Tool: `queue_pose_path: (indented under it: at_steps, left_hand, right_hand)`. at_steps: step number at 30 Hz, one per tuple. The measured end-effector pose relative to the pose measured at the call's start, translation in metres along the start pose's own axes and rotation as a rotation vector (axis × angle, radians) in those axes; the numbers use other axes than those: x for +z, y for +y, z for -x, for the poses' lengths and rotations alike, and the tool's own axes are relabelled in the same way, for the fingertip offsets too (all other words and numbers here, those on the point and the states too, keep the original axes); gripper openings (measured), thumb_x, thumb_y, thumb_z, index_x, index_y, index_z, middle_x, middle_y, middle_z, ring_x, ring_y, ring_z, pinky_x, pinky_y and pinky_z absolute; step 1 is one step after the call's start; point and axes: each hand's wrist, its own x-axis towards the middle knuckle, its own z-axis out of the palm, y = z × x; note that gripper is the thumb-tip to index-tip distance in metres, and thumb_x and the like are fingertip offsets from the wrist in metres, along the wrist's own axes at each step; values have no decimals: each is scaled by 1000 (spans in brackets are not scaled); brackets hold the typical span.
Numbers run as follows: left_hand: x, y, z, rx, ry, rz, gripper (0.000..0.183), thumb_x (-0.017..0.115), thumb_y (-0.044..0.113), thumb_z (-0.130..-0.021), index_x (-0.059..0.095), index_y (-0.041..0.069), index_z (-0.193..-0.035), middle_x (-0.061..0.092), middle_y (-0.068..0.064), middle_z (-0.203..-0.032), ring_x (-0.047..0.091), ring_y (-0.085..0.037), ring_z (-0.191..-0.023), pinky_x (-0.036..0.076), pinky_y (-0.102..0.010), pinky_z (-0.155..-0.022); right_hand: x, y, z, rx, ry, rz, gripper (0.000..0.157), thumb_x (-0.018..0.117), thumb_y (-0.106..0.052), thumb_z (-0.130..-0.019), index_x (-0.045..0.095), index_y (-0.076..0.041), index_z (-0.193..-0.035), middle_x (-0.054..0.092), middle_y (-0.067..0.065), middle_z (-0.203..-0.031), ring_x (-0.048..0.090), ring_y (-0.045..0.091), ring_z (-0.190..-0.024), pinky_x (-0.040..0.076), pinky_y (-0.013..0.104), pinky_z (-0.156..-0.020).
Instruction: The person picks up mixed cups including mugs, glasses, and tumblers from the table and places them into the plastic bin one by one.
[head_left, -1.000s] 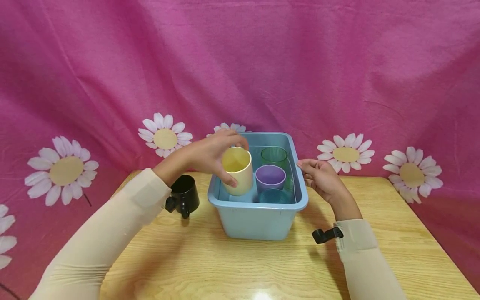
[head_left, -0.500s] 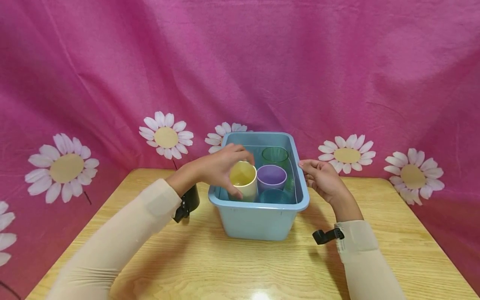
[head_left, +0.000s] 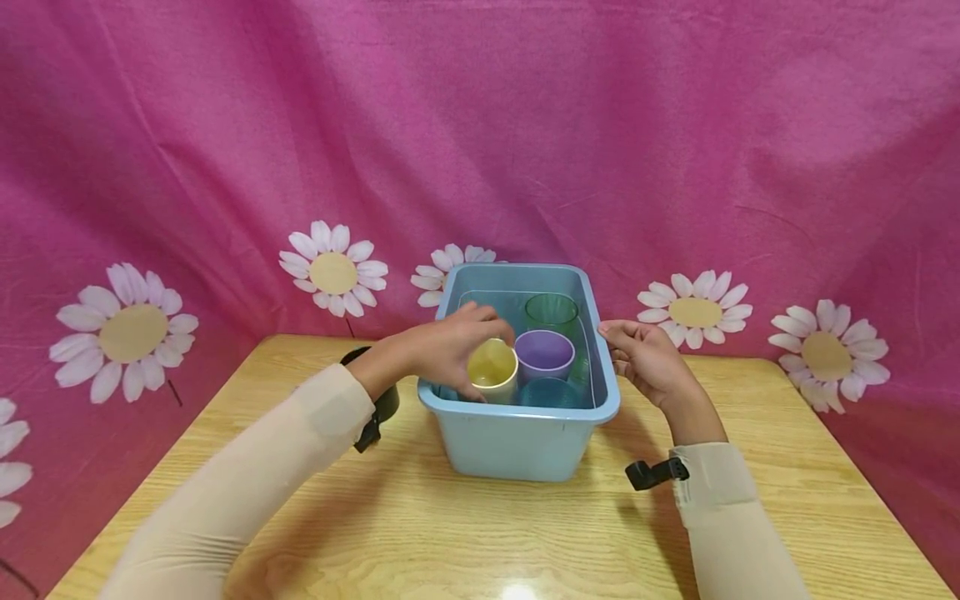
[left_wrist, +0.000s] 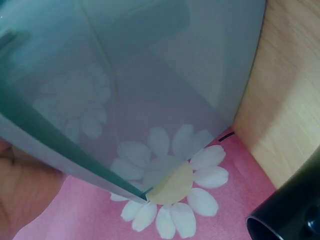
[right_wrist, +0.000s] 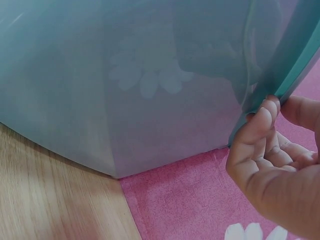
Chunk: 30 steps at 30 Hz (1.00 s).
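Note:
A light blue plastic bin (head_left: 517, 447) stands on the table. My left hand (head_left: 446, 346) reaches over its left rim and grips a pale yellow cup (head_left: 495, 385), thumb on the near side and fingers beyond. That cup sits low inside the bin, upright, with its base hidden. Beside it are a purple cup (head_left: 545, 354), a green clear glass (head_left: 552, 308) and a teal clear glass (head_left: 551, 394). My right hand (head_left: 648, 364) pinches the bin's right rim; the right wrist view shows thumb and fingertips on the rim (right_wrist: 300, 55).
A black mug (head_left: 387, 406) stands left of the bin, partly hidden by my left wrist. The wooden table (head_left: 480, 533) reaches back to a pink cloth (head_left: 525, 133) with white daisies. Black wrist cameras sit on both sleeves.
My left hand has lowered the yellow cup into the bin and moved it slightly right, toward the purple cup. The right hand stays on the rim.

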Motion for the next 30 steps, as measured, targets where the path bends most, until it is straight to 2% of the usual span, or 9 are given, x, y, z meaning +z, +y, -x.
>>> queue_pose_path:
  at_steps: [6, 13, 23, 30]
  left_hand:
    - [3, 1, -5, -37, -39, -19, 74, 96, 35, -67, 61, 16, -129, 55, -4, -127, 43, -21, -113, 43, -34, -94]
    - [4, 3, -8, -55, -107, -7, 72, 95, 20, -66, 60, 19, -128, 53, -3, -128, 42, -20, -113, 45, -34, -93]
    - [8, 6, -14, -114, -199, -29, 72, 91, 11, -67, 60, 26, -130, 53, 0, -128, 41, -16, -113, 51, -30, -83]
    - [11, 8, -18, -120, -228, -44, 67, 87, 8, -71, 61, 27, -130, 53, 2, -132, 42, -16, -115, 53, -30, -80]
  right_hand:
    - [0, 0, 1, -5, -4, -14, 24, 64, -23, -102, 66, -2, -113, 71, 0, -89, 66, 11, -77, 58, 23, -71]
    - [0, 0, 2, -16, -7, -37, 17, 64, -21, -102, 69, -6, -109, 71, -1, -87, 66, 9, -76, 57, 23, -70]
    - [-1, 3, -1, -4, 7, -25, 18, 64, -22, -102, 68, -7, -110, 70, -1, -87, 65, 10, -75, 58, 23, -70]
    - [-1, 2, 0, -9, 1, -23, 21, 63, -22, -102, 67, -4, -112, 70, 0, -86, 66, 10, -74, 58, 22, -69]
